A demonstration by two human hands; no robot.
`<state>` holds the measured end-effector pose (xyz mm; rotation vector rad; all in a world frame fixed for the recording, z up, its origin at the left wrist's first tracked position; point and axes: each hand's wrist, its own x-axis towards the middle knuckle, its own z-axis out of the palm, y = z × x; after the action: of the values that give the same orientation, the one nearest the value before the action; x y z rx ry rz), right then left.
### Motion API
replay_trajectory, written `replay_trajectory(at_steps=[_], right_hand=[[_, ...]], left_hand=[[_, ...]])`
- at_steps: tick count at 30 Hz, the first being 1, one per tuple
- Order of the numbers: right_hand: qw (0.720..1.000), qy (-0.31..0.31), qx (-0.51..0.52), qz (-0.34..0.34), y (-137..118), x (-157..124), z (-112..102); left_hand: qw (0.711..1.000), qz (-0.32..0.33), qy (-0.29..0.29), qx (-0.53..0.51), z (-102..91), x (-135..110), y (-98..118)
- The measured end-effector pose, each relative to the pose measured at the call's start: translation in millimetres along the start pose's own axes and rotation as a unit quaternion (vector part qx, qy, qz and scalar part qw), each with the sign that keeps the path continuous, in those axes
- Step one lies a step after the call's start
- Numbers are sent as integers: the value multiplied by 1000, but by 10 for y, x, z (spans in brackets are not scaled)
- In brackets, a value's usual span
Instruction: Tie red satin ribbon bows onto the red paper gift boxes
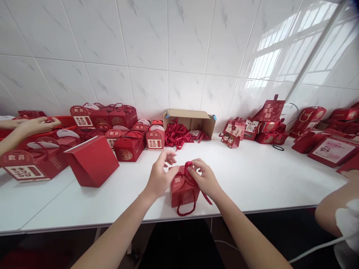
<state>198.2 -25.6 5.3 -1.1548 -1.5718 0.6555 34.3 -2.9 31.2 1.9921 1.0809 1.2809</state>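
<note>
A small red gift box with a rope handle hanging over its front stands near the front edge of the white table. A red ribbon runs over its top and trails down its right side. My right hand pinches the ribbon above the lid. My left hand rests on the box's top left corner, thumb and forefinger pressed at the lid, the other fingers raised.
Many red boxes crowd the back left, with a plain red box tipped in front. An open cardboard carton spills red ribbons. More red boxes lie at the right. Other people's arms reach in at far left and lower right.
</note>
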Motion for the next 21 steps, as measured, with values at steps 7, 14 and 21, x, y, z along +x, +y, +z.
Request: replay_trajectory(at_steps=[7,14,21], right_hand=[[992,-51,108,43,-89,-104,48],[989,-29,81,118,-126,-56,69],[998,0,-20,66,-145,-23,140]], left_hand=[[980,-167,-104,-45,-95,-84,-402],[957,-187,-175,-138,-248,-72,-212],[967,-99,-193,-136,-263,89,309]])
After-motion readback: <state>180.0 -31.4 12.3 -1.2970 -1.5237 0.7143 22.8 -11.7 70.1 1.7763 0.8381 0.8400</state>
